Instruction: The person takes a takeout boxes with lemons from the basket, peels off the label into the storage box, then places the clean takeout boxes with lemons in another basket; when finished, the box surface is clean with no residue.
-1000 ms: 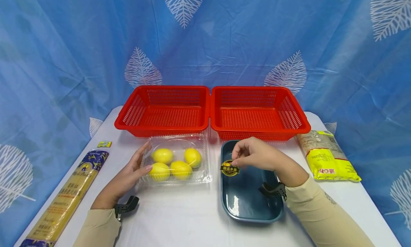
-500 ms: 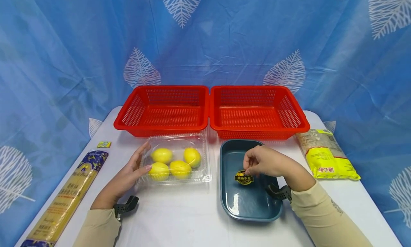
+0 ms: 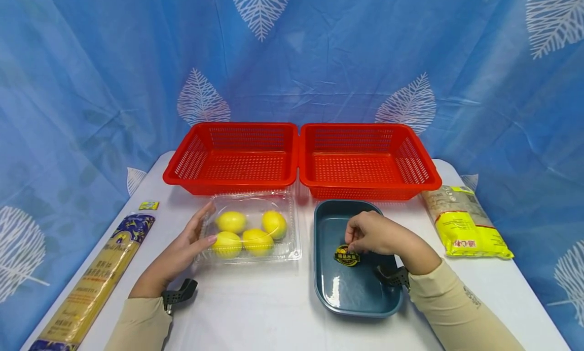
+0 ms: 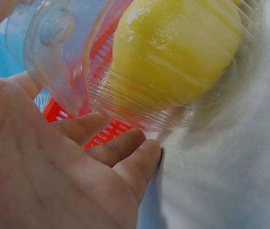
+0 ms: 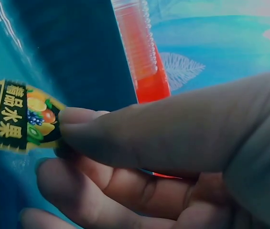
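A clear plastic clamshell box (image 3: 292, 224) with several lemons (image 3: 258, 242) inside stands at centre left. My left hand (image 3: 184, 249) rests against its left side with relaxed fingers; in the left wrist view, the fingers (image 4: 135, 152) touch the ribbed wall beside a lemon (image 4: 173, 52). Between thumb and forefinger, my right hand (image 3: 374, 233) pinches a black-and-gold sticker (image 3: 347, 256) by its edge, over a dark blue rectangular dish (image 3: 360, 300). Up close in the right wrist view, the sticker (image 5: 15, 117) bears fruit pictures and stands out past the fingertips.
Two red plastic baskets (image 3: 232, 183) (image 3: 369, 184) stand side by side at the back. A long pack of spaghetti (image 3: 96, 285) and a small yellow-green packet (image 3: 148, 205) lie at left. A yellow-labelled food bag (image 3: 467, 224) lies at right.
Holding the sticker, my right hand has moved right and slightly down, from the dish's left rim to above its middle. The left hand and the box have stayed in place.
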A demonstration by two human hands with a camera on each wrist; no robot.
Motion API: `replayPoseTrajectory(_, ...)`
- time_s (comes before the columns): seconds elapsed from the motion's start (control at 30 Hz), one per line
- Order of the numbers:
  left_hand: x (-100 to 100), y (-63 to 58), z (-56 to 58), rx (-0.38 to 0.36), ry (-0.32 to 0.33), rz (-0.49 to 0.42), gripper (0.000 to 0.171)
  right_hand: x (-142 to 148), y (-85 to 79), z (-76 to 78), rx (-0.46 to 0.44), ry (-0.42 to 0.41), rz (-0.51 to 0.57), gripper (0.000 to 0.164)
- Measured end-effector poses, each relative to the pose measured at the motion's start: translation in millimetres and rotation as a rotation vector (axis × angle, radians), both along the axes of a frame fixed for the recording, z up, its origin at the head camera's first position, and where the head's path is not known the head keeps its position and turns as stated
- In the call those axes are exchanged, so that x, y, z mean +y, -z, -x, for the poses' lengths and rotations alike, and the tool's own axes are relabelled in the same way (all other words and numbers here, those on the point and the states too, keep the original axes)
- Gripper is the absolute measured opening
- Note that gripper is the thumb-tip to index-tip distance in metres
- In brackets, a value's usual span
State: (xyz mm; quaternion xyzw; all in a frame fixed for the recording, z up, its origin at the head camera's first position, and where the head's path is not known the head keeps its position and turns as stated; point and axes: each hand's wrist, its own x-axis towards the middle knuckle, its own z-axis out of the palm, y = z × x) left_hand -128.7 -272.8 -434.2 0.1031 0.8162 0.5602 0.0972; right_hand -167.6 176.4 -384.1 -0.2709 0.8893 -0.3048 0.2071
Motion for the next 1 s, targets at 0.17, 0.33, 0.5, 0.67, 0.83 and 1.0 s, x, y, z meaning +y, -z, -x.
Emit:
replayPoseTrajectory(0.17,1.8,-4.7,-2.0,-0.001,0.004,-0.004,0.076,0.6,1.0,1.6,0.021,0.011,0.015,0.014)
replayPoseTrajectory(0.33,6.0,-15.6,-6.5,-0.003,0.013,-0.019,0.076,2.1,0.1,1.3,0.037,0.045,0.016,0.013)
replayPoseTrajectory(0.5,4.1,-12.3,-5.9,0.006,0.019,-0.013,0.075,6.8,-6.0,0.3,0.069,0.11,0.04,0.01)
replayPoseTrajectory(0.67,-1.6,-0.2,-1.2,0.014,0.004,0.004,0.074,12.7,-13.0,3.0,0.122,0.307,0.245,0.017)
replayPoseTrajectory(0.83,-3.1,3.4,-0.6,0.003,-0.01,0.014,0.074,19.3,-13.9,9.6,-0.01,0.592,0.783,0.029)
replayPoseTrajectory(1.0,-2.5,2.4,-0.9,0.001,-0.004,0.011,0.073,31.7,-13.7,15.7,-0.259,0.879,1.198,0.034)
